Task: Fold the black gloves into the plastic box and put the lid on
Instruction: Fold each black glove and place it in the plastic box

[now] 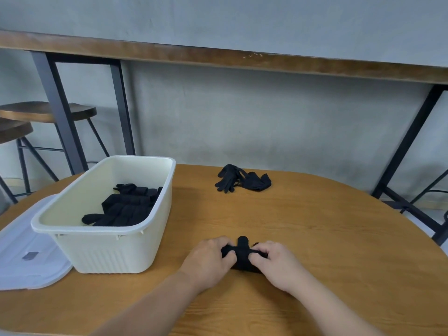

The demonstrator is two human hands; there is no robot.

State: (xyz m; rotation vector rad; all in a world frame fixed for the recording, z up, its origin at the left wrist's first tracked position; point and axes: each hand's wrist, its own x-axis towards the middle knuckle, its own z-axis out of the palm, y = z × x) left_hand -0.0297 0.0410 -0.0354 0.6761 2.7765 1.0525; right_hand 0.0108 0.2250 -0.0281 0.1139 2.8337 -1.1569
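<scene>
grip: left hand point(209, 259) and right hand point(276, 263) both pinch the folded glove point(242, 257), lower centre | target: plastic box point(106, 251) lies left, nearer left hand | loose gloves point(242, 181) upper centre

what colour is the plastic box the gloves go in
Cream, off-white, with a ribbed lower wall: the plastic box, clearest in the head view.

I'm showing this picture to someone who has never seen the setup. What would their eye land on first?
Most likely the two hands near the front of the wooden table: the left hand and right hand both grip a black glove. Next, the cream plastic box on the left, with folded gloves inside and its lid lying beside it. More loose gloves lie at the far edge.
</scene>
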